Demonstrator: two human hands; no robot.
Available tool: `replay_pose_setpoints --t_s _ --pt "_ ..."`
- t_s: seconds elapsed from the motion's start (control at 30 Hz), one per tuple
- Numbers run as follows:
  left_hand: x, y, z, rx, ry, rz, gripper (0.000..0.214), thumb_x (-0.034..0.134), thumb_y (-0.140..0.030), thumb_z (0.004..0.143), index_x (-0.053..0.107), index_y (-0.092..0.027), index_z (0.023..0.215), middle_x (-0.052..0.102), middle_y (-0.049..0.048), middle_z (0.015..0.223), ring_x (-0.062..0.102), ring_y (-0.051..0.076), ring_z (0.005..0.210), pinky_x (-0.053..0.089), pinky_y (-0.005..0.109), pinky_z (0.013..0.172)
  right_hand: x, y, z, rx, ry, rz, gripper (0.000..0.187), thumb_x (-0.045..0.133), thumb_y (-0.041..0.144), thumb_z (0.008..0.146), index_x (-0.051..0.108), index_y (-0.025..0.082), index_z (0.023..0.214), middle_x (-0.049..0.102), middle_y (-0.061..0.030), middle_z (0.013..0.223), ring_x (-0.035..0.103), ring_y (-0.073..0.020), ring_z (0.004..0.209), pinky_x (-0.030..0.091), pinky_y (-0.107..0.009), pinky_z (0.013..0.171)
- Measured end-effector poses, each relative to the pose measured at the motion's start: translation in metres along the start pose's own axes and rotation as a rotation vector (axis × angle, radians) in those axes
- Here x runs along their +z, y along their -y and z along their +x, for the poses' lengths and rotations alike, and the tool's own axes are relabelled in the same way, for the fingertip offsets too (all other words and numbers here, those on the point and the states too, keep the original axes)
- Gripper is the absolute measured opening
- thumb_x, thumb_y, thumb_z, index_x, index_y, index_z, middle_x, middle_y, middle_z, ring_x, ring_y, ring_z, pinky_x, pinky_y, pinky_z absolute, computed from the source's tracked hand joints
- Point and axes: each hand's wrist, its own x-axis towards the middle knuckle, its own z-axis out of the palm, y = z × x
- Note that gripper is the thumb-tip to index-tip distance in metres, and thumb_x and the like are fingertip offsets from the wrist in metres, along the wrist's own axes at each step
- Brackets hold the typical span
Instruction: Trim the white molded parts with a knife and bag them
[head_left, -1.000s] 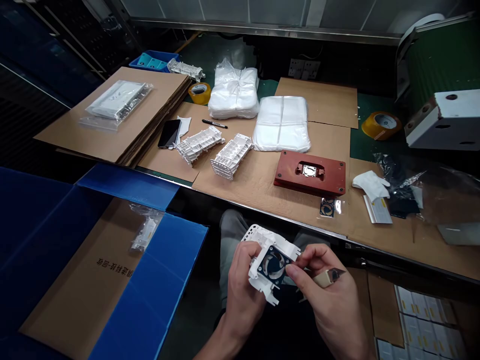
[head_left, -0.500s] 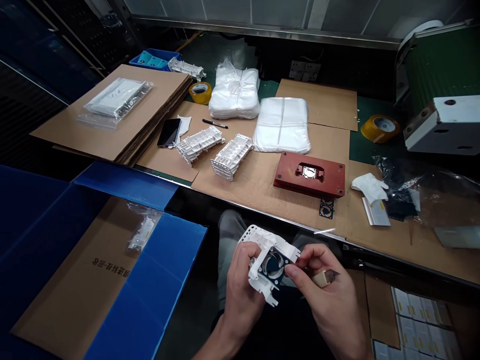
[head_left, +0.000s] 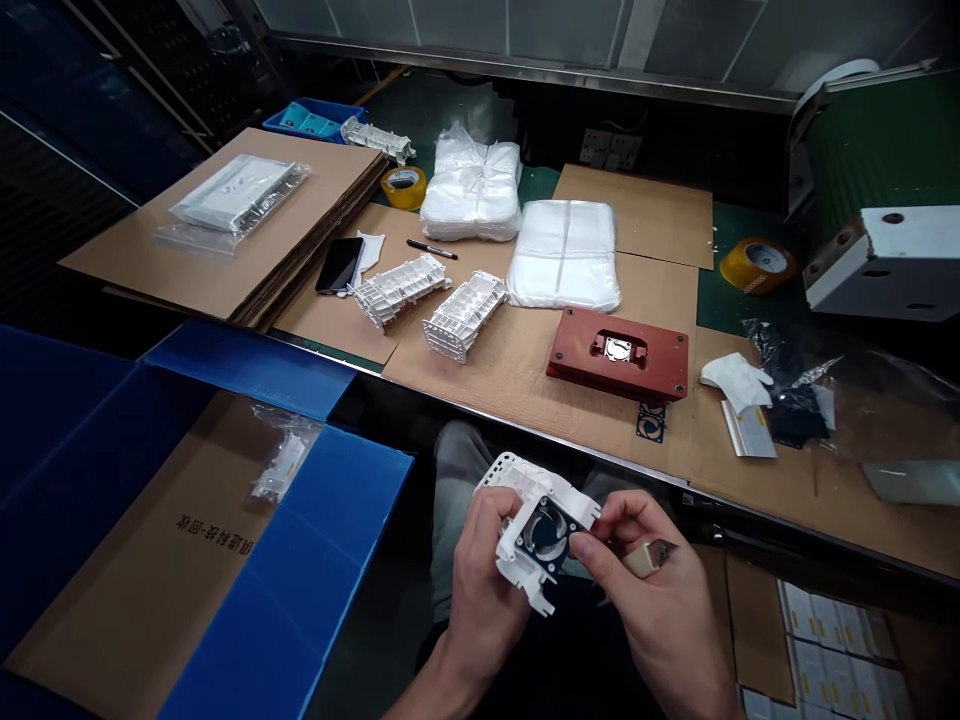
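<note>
Over my lap, my left hand [head_left: 484, 585] is wrapped round a white plastic housing [head_left: 517, 500] with a small black fan [head_left: 546, 528] seated in its end. My right hand [head_left: 660, 600] pinches the fan's right edge with thumb and forefinger, and a small tan-handled tool [head_left: 651, 556] is tucked in the same hand. Two more white housings [head_left: 465, 312] lie on the cardboard-covered bench, beside a red fixture block [head_left: 619, 353].
A blue corrugated box [head_left: 225, 560] lined with cardboard stands open at my left with a bagged part [head_left: 281, 462] inside. On the bench are stacks of clear bags [head_left: 564, 252], a phone [head_left: 339, 265], a pen, tape rolls [head_left: 754, 264], a loose fan [head_left: 651, 422] and a white glove [head_left: 735, 376].
My hands and the housing have barely moved. The view has shifted slightly, so the bench sits a little lower and further left in the picture.
</note>
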Motion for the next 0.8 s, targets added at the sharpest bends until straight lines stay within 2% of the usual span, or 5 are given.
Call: replay_pose_setpoints --t_s 0.3,0.47,0.8 --pt "0.002 -0.002 0.002 0.054 -0.007 -0.013 0.020 0.068 -0.022 0.089 0.054 -0.023 0.102 0.061 0.0016 0.096 0.062 0.018 0.084 0.048 0.030 0.075 -0.001 -0.004 0.002 0.018 0.065 0.093 0.028 0.082 0.034 0.083 0.057 0.025 0.092 0.060 0.0036 0.079 0.055 -0.0118 0.071 0.047 -0.020 0.063" --pt "0.003 -0.002 0.005 0.101 -0.021 0.007 0.020 0.069 -0.023 0.089 0.054 -0.022 0.102 0.061 0.0017 0.095 0.062 0.018 0.084 0.049 0.031 0.075 -0.004 -0.009 0.000 -0.003 0.090 0.083 0.024 0.074 0.037 0.090 0.055 0.026 0.100 0.064 0.0023 0.082 0.057 -0.0124 0.072 0.044 -0.020 0.062" --pt "0.004 0.004 0.003 0.190 0.000 0.040 0.021 0.065 -0.021 0.091 0.053 -0.024 0.109 0.060 0.0014 0.100 0.060 0.018 0.087 0.049 0.031 0.077 -0.006 -0.016 0.006 -0.025 0.018 0.017 0.025 0.076 0.035 0.088 0.055 0.024 0.095 0.058 0.0032 0.081 0.047 -0.0102 0.065 0.039 -0.020 0.055"
